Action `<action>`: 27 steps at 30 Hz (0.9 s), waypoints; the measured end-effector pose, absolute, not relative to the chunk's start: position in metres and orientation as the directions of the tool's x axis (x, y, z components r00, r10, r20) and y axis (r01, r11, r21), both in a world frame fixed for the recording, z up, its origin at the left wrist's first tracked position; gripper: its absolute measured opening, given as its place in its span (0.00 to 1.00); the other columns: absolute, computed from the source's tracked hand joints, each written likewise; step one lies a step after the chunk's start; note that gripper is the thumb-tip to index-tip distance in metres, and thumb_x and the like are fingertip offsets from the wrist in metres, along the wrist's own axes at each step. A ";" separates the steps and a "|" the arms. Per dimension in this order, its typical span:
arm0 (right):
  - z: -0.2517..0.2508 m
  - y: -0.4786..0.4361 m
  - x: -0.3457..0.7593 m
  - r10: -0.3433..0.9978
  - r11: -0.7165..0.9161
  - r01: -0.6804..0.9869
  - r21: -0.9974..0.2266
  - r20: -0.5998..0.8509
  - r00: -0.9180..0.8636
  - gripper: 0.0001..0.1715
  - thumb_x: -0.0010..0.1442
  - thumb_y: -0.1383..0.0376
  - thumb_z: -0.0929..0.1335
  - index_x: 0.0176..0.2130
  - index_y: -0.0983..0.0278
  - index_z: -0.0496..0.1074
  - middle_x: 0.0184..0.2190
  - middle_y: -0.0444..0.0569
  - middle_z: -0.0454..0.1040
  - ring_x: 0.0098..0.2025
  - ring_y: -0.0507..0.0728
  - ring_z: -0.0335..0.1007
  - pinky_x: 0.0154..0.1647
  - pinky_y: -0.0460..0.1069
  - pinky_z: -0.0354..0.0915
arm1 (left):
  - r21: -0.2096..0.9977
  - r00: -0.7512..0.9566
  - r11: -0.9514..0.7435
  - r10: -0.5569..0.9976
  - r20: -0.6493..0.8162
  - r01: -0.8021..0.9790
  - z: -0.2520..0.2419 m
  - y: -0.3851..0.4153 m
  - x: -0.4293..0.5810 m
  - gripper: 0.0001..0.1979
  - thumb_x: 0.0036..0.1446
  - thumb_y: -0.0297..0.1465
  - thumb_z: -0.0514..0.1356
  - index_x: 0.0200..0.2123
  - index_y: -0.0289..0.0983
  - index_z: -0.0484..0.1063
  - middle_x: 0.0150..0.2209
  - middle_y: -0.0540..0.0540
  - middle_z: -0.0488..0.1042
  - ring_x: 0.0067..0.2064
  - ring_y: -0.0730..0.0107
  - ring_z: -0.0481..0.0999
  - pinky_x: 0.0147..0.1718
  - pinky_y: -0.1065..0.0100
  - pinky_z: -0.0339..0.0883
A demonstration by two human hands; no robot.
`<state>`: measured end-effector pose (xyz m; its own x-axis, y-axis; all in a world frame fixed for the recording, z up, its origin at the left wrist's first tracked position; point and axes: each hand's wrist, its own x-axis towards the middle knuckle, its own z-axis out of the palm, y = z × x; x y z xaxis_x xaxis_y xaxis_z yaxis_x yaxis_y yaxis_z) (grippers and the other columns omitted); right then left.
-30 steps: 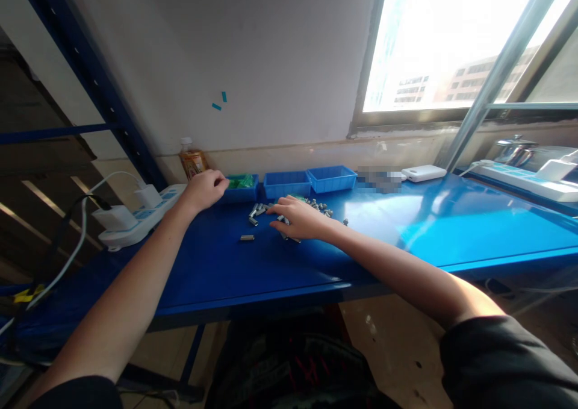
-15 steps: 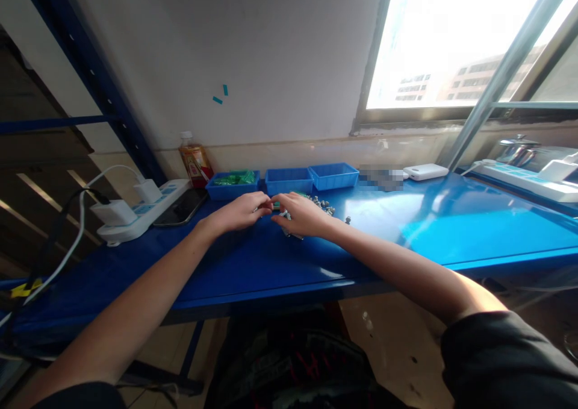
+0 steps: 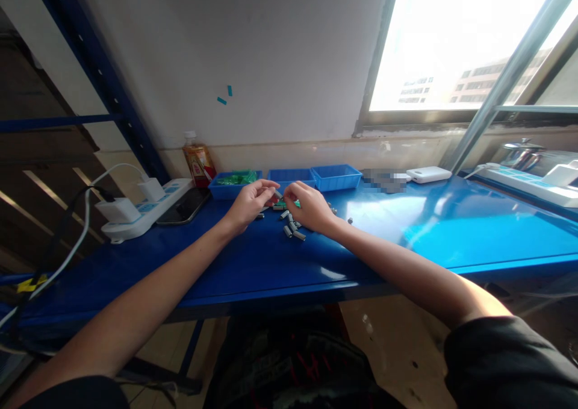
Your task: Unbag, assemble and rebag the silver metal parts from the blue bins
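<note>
My blue workbench (image 3: 406,240) runs under a bright window (image 3: 456,41), with a white power strip (image 3: 135,210) and a dark phone (image 3: 183,207) at its left end. Three blue bins (image 3: 336,177) line the back edge against the wall; the leftmost holds green parts (image 3: 237,178), and a small bottle (image 3: 197,162) stands just beside it. A white box (image 3: 428,174) lies further right along the same edge.

My left hand (image 3: 248,204) and right hand (image 3: 311,207) meet above the middle of the bench, just in front of the bins. The fingertips of both are curled and pressed together, pinching a small green piece (image 3: 283,202) that sits between the two hands, raised slightly off the surface. It is too small to tell which fingers carry it or what shape it has.

A scatter of small metal cylinders (image 3: 292,229) lies on the bench directly below and just in front of my right hand, a few of them under my left fingers, none touching the green piece as far as I can see.
</note>
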<state>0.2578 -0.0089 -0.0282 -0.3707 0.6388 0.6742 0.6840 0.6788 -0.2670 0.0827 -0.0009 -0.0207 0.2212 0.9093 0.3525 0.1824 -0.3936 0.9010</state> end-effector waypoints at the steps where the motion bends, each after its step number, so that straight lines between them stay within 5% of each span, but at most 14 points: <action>1: -0.028 -0.009 0.258 0.644 0.675 0.685 -0.275 0.673 -0.365 0.05 0.61 0.66 0.62 0.36 0.62 0.67 0.34 0.48 0.70 0.37 0.54 0.67 0.37 0.47 0.60 | 0.894 0.221 -0.401 0.907 0.358 0.198 -0.021 -0.001 0.083 0.20 0.52 0.45 0.61 0.41 0.35 0.72 0.32 0.47 0.75 0.36 0.67 0.75 0.40 0.66 0.70; 14: -0.030 -0.012 0.255 0.606 0.693 0.676 -0.251 0.710 -0.358 0.08 0.62 0.60 0.64 0.37 0.62 0.68 0.34 0.47 0.69 0.35 0.54 0.65 0.35 0.46 0.58 | 0.855 0.213 -0.449 0.890 0.403 0.260 -0.018 -0.005 0.082 0.23 0.51 0.52 0.59 0.33 0.36 0.69 0.27 0.47 0.75 0.32 0.66 0.74 0.35 0.67 0.68; 22: -0.023 -0.016 0.254 0.650 0.666 0.680 -0.305 0.686 -0.328 0.17 0.65 0.60 0.59 0.27 0.63 0.66 0.28 0.45 0.64 0.32 0.52 0.63 0.34 0.46 0.57 | 0.697 0.305 -0.594 0.804 0.510 0.401 -0.012 -0.017 0.082 0.16 0.56 0.39 0.58 0.45 0.38 0.69 0.35 0.47 0.75 0.36 0.66 0.75 0.38 0.68 0.68; 27: -0.025 -0.011 0.256 0.646 0.677 0.652 -0.342 0.701 -0.303 0.19 0.66 0.60 0.58 0.25 0.63 0.63 0.26 0.44 0.62 0.30 0.51 0.61 0.33 0.46 0.55 | 0.608 0.362 -0.683 0.730 0.580 0.404 -0.013 -0.015 0.082 0.14 0.55 0.39 0.59 0.42 0.37 0.70 0.37 0.45 0.75 0.39 0.66 0.75 0.41 0.67 0.69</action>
